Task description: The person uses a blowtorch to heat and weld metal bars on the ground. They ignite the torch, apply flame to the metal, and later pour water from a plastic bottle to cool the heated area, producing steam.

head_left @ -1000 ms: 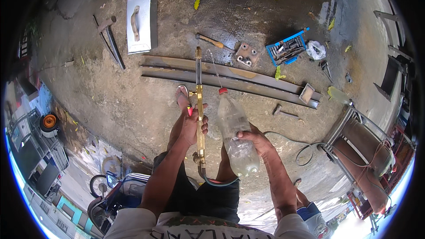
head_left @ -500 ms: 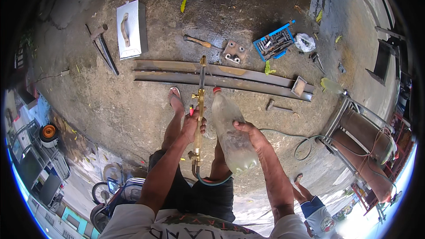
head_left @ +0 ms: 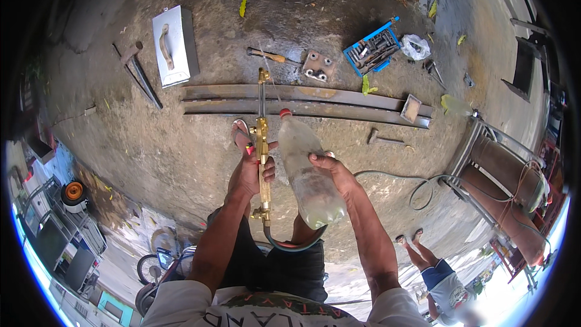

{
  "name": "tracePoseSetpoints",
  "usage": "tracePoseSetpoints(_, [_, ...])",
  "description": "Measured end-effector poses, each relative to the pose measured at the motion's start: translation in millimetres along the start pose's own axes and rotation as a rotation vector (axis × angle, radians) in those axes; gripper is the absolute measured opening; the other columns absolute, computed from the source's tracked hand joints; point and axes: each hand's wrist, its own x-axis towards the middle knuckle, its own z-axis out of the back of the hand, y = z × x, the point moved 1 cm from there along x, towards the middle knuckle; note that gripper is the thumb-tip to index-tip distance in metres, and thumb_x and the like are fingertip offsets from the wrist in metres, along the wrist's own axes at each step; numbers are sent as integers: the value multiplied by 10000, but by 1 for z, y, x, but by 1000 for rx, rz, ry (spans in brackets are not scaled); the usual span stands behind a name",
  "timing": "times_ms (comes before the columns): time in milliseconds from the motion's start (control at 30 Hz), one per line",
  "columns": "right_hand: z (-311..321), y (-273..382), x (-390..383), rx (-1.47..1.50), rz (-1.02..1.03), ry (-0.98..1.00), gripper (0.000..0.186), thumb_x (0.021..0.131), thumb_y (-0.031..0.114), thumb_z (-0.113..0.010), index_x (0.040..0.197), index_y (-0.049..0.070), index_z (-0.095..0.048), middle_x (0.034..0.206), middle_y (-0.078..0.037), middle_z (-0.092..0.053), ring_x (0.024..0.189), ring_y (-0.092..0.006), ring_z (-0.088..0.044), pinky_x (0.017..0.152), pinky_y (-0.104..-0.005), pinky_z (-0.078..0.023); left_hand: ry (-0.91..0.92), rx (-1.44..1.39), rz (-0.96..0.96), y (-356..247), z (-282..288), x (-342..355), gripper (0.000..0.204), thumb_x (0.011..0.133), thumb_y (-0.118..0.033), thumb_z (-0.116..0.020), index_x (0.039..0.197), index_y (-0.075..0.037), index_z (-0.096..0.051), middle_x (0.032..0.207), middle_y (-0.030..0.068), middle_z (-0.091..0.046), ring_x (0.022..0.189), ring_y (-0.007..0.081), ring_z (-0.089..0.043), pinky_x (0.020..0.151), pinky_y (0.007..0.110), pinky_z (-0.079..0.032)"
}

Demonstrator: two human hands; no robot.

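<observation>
My left hand (head_left: 254, 175) grips an upright brass cutting torch (head_left: 264, 191), one finger raised beside it, along with a small red object (head_left: 249, 150), partly hidden. Hoses (head_left: 284, 243) hang from the torch's lower end. My right hand (head_left: 336, 175) is wrapped round a large, cloudy plastic bottle (head_left: 302, 145) tilted alongside, its red cap (head_left: 285, 112) pointing away from me. A thin stream of liquid rises from the cap past the torch tip (head_left: 264, 74). Beyond both, long steel angle bars (head_left: 339, 109) lie on the wet concrete, with a small square plate (head_left: 411, 109) on them.
Around lie a metal box (head_left: 175, 48), hammers (head_left: 386, 141), a bolted plate (head_left: 318, 66) and a blue toolbox (head_left: 370, 48). A cylinder cart (head_left: 493, 188) with hoses stands right; a wheeled frame (head_left: 74, 197) left; a motorcycle (head_left: 162, 266) behind. Another person (head_left: 439, 281) is behind at right.
My hands have shifted slightly left, the bottle tilting a little more. A finger of my left hand has lifted. The other person has come further into view at the lower right.
</observation>
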Motion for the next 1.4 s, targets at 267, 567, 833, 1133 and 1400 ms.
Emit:
tracePoseSetpoints(267, [-17, 9, -9, 56, -23, 0, 582, 797, 295, -835, 1230, -16, -599, 1040, -152, -681, 920, -276, -682, 837, -408, -563, -52, -15, 12, 0, -9, 0, 391, 986, -531, -506, 962, -161, -628, 656, -26, -527, 475, 102, -487, 428, 259, -384])
tracePoseSetpoints(567, [-5, 0, 4, 58, -3, 25, 651, 833, 420, -791, 1296, 10, -586, 1094, -158, -683, 985, -272, -668, 861, -408, -562, -86, 1, 16, 1, -17, 3, 442, 983, -545, -494, 858, -137, -610, 654, -27, -535, 463, 95, -493, 413, 250, -385])
tracePoseSetpoints(833, [0, 3, 3, 63, 3, 46, 646, 823, 424, -795, 1286, 17, -601, 1117, -157, -688, 987, -264, -671, 873, -403, -559, -86, 16, 6, 1, -25, 6, 452, 991, -550, -474, 887, -136, -624, 665, -26, -541, 466, 86, -494, 413, 237, -389])
tracePoseSetpoints(1133, [7, 6, -11, 27, 27, 73, 641, 832, 420, -790, 1299, 24, -599, 1104, -137, -695, 979, -247, -683, 847, -379, -569, -109, 49, 3, 5, -36, 9, 412, 1009, -528, -462, 927, -152, -611, 657, -45, -505, 476, 82, -461, 427, 240, -355])
tracePoseSetpoints(1400, [21, -4, -20, 35, 27, 63, 657, 837, 403, -791, 1322, 14, -578, 1120, -149, -679, 971, -258, -682, 842, -389, -572, -144, 127, -21, 5, -54, 9, 349, 995, -485, -493, 948, -161, -614, 652, -47, -515, 479, 81, -465, 434, 239, -357])
